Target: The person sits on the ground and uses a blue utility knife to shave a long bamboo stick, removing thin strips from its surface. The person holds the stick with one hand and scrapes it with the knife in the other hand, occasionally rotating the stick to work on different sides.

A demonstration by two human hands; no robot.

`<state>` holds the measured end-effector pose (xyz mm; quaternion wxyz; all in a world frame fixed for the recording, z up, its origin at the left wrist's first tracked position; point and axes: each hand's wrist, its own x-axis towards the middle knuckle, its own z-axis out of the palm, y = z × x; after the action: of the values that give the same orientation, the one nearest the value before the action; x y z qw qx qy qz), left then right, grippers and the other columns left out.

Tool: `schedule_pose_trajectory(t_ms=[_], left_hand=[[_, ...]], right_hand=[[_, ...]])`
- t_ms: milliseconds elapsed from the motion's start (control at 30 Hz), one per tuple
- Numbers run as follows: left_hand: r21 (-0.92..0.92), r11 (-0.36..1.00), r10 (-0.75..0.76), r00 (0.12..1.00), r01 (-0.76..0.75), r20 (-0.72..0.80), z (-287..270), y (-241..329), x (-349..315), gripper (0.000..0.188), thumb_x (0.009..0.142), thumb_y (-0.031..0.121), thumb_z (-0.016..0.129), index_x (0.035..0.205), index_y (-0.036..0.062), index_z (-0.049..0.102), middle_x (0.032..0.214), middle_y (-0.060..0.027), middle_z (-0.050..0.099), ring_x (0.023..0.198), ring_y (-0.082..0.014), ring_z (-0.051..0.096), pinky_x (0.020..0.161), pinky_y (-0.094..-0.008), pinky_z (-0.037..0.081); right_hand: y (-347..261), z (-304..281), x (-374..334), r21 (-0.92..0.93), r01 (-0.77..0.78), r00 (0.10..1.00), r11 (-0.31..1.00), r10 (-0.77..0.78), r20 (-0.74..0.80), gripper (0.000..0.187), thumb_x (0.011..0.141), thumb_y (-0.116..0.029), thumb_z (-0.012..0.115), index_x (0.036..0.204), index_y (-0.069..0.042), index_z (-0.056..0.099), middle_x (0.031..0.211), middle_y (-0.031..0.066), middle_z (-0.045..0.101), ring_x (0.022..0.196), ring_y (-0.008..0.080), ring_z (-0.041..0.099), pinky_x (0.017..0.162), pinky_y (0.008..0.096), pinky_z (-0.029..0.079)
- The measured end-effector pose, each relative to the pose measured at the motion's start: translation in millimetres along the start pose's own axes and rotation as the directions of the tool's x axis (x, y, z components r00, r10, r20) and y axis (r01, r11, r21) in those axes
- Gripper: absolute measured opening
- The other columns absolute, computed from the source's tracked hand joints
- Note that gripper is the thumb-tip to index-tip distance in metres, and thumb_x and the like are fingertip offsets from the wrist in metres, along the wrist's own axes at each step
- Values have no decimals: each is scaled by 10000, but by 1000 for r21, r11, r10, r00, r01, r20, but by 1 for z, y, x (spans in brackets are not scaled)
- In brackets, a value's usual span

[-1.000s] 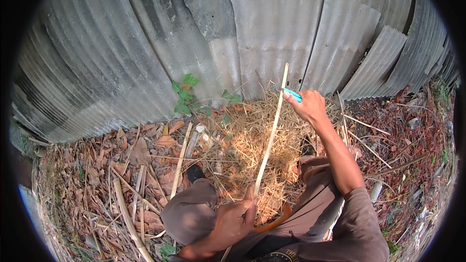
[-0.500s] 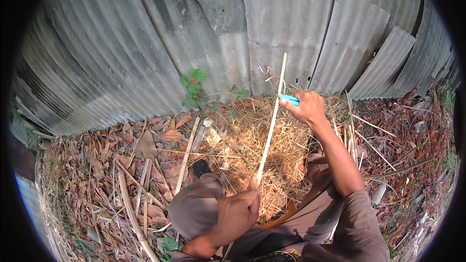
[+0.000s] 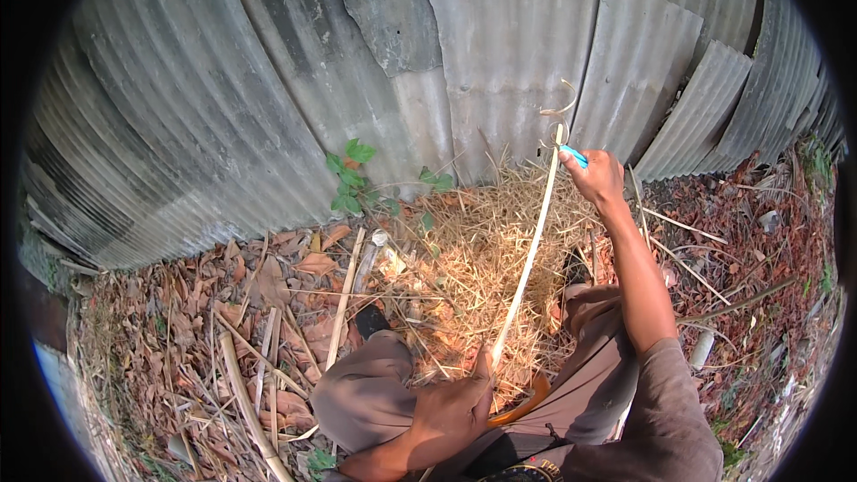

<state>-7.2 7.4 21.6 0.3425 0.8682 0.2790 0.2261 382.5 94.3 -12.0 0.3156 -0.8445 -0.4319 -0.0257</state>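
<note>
The pale strip (image 3: pixel 528 268) extends forward from the left hand (image 3: pixel 457 411).

Partly cut-off yellowish lettering (image 3: pixel 548 468) marks the dark cloth (image 3: pixel 509 473).

Head camera: head-worn fisheye, looking down and forward
Corrugated fence (image 3: pixel 522 54): faced, farther off
Left knee (image 3: pixel 357 393): near, below
</note>
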Motion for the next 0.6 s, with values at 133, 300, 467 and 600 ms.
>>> schedule_pose_trajectory(t_ms=[133, 300, 467, 600], left_hand=[[-11, 998, 57, 988, -56, 140, -4, 0, 2, 298, 880, 68, 585, 1158, -38, 591, 591, -146, 548, 464, -290, 543, 465, -348, 456], [-124, 991, -26, 992, 41, 120, -12, -9, -7, 378, 884, 52, 556, 1253, -23, 521, 592, -108, 562, 461, -223, 548, 439, -317, 429], [-520, 814, -329, 943, 259, -46, -9, -25, 9, 285, 946, 73, 518, 1211, -22, 560, 592, -24, 548, 492, -77, 509, 457, -242, 408], [-556, 799, -341, 934, 230, -104, -9, -15, 19, 292, 955, 69, 508, 1231, -16, 554, 584, -1, 523, 508, -48, 476, 466, -225, 399]], right_hand=[[31, 1, 22, 6, -262, 956, 965, 260, -133, 823, 769, -778, 443, 580, 5, 611, 537, 180, 575, 570, 338, 604, 589, 455, 457], [48, -13, 13, 77, -349, 930, 934, 355, -93, 808, 783, -760, 463, 569, 7, 600, 523, 164, 556, 562, 326, 604, 570, 447, 448], [-66, -9, -79, 141, 176, 963, 974, -200, 179, 723, 747, -740, 533, 570, -46, 628, 444, 126, 513, 464, 283, 584, 519, 434, 460], [-98, 5, -125, 239, 499, 791, 833, -550, 267, 636, 711, -710, 602, 545, -97, 637, 414, 91, 494, 407, 293, 551, 446, 405, 450]])
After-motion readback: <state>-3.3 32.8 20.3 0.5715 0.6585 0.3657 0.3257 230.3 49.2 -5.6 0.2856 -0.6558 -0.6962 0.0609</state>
